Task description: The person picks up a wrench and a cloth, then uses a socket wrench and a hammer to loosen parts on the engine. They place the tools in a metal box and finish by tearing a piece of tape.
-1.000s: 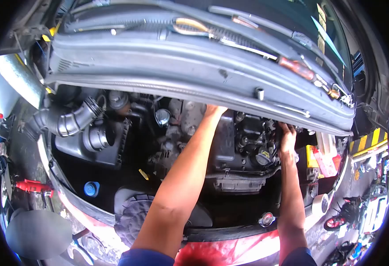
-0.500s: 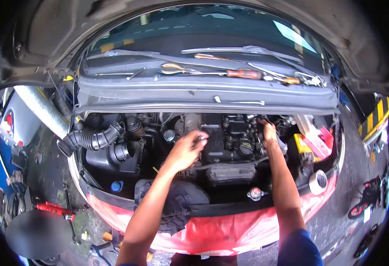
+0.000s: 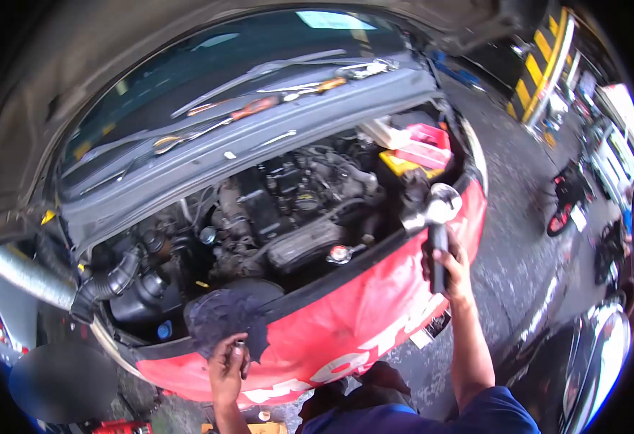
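Low over the front edge of the car, my left hand [image 3: 224,369] pinches a small metal piece [image 3: 240,345] that looks like a socket. Just beyond those fingers a dark crumpled cloth [image 3: 223,318] lies over the front rim. My right hand [image 3: 456,271] is closed round a black cylindrical handle [image 3: 438,253], held upright and blurred at its top. Its upper end overlaps a roll of tape [image 3: 445,197] at the right front corner. Between my hands lies the engine [image 3: 288,195], and a metal cap [image 3: 340,254] sits at its front.
A red cover [image 3: 317,354] drapes the bumper. Screwdrivers [image 3: 255,107], pliers [image 3: 166,144] and a wrench [image 3: 279,137] lie below the windshield. A red tray [image 3: 424,147] stands at the engine bay's right. Further right are a yellow-black striped barrier [image 3: 540,69] and a dark vehicle [image 3: 584,369].
My view has swung to the right. Both hands have come out of the engine bay; the left drew back over the front edge, and the right now holds up the black handle.
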